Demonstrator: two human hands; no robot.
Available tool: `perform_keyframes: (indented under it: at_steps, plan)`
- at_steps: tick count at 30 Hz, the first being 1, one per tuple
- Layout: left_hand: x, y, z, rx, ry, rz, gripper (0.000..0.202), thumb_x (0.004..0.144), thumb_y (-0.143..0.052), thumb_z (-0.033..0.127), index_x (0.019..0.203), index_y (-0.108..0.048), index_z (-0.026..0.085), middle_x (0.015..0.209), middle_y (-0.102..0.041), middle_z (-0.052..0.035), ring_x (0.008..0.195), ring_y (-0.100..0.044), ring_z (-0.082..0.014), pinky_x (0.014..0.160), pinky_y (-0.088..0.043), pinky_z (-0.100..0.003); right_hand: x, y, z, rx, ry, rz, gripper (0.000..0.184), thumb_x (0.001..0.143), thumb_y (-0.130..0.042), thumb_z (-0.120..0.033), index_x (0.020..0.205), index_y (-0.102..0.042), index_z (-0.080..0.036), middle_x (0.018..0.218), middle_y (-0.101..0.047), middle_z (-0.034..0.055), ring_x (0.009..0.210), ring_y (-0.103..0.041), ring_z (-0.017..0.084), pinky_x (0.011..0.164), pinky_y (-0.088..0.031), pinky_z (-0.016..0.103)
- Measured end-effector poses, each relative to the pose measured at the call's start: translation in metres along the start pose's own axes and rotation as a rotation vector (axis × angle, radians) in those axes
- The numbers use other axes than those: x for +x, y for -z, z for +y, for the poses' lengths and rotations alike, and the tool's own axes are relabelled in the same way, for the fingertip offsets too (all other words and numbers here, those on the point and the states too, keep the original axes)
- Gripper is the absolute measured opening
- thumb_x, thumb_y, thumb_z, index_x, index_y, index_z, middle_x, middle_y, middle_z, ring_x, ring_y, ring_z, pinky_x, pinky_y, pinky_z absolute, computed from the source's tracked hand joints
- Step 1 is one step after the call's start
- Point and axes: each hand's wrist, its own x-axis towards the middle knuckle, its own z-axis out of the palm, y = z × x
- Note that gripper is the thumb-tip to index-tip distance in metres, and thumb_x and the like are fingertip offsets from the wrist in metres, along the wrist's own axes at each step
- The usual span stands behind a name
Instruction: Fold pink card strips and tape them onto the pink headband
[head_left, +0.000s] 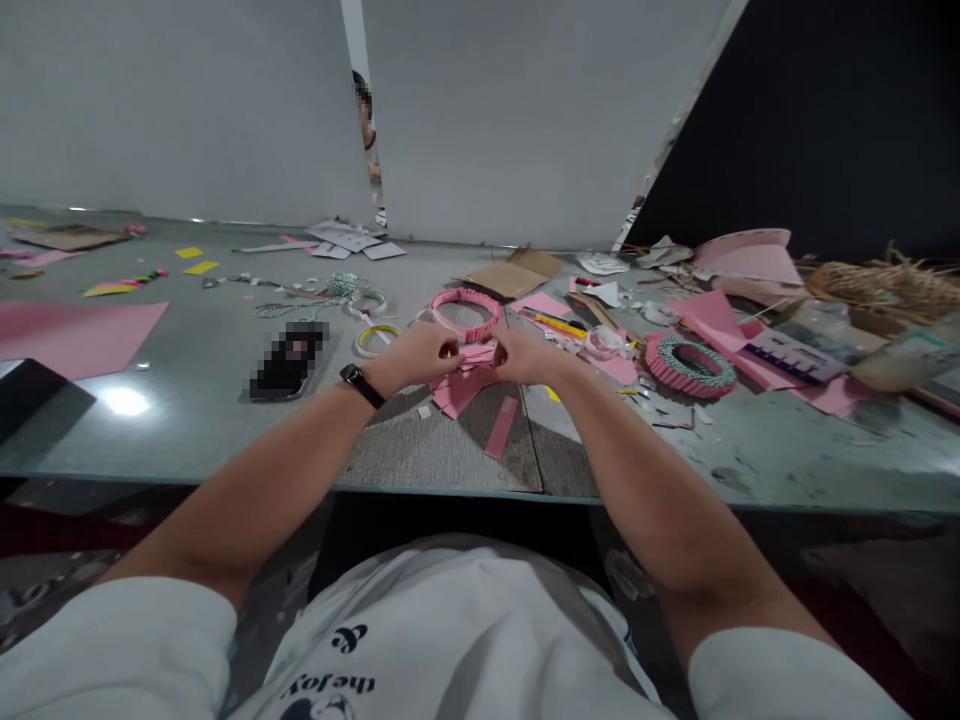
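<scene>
My left hand and my right hand meet near the middle of the table, fingers pinched on either end of a small folded strip of pink paper. Below them lie more pink paper pieces, partly under my fingers. A separate pink strip rests flat on the grey board, nearer to me. Just beyond my hands sits a ring wrapped in pink pleats. A roll of tape with a yellow inside stands beside my left hand.
A phone lies left of my left forearm. To the right are a yellow cutter knife, a pink ring with green-white cord and a clear tape roll. Brown cardboard lies behind; pink sheets are at left.
</scene>
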Motion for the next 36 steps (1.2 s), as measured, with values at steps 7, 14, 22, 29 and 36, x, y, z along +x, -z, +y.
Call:
perform_keyframes:
  at_steps: [7,14,22,29,36]
  plan:
    - [0.001,-0.006,-0.005,-0.03,-0.084,-0.203,0.01,0.087,-0.069,0.02,0.086,-0.079,0.018,0.085,-0.078,-0.0071,0.075,-0.064,-0.0208,0.072,-0.039,-0.033,0.009,-0.014,0.007,0.156,-0.111,0.014,0.06,0.075,-0.086,-0.005,0.131,-0.075,-0.024,0.085,-0.074,0.0007,0.078,-0.069,0.023,0.074,-0.052,0.035]
    - [0.003,-0.01,-0.01,-0.105,-0.047,-0.235,0.015,0.082,-0.068,0.017,0.088,-0.081,0.018,0.083,-0.078,-0.0063,0.073,-0.065,-0.0208,0.072,-0.042,-0.034,0.001,0.002,0.001,0.241,-0.148,0.123,0.055,0.079,-0.085,-0.007,0.131,-0.072,-0.022,0.08,-0.076,0.0,0.068,-0.066,0.018,0.062,-0.046,0.029]
    - [0.004,-0.007,-0.005,-0.409,-0.075,-0.048,0.03,0.097,-0.071,0.045,0.095,-0.081,0.016,0.089,-0.079,-0.0073,0.079,-0.066,-0.0189,0.074,-0.046,-0.032,-0.006,0.024,-0.001,0.549,-0.076,0.018,0.048,0.077,-0.095,-0.014,0.121,-0.077,-0.023,0.079,-0.077,-0.0009,0.071,-0.069,0.017,0.067,-0.05,0.029]
    - [0.0,-0.01,0.002,-0.675,-0.002,-0.089,0.025,0.089,-0.077,0.041,0.081,-0.074,0.018,0.074,-0.066,-0.0007,0.069,-0.054,-0.0141,0.068,-0.04,-0.03,-0.005,0.021,-0.004,0.716,0.033,0.068,0.052,0.072,-0.1,-0.029,0.119,-0.078,-0.024,0.086,-0.075,0.0008,0.083,-0.07,0.02,0.076,-0.057,0.033]
    - [0.003,-0.016,0.004,-1.027,0.222,0.155,0.027,0.091,-0.085,0.039,0.078,-0.072,0.019,0.072,-0.06,0.0003,0.064,-0.047,-0.0119,0.064,-0.035,-0.03,-0.013,0.015,-0.026,1.013,0.034,0.031,0.046,0.082,-0.084,-0.044,0.125,-0.078,-0.028,0.133,-0.077,0.0092,0.118,-0.071,0.027,0.09,-0.06,0.037]
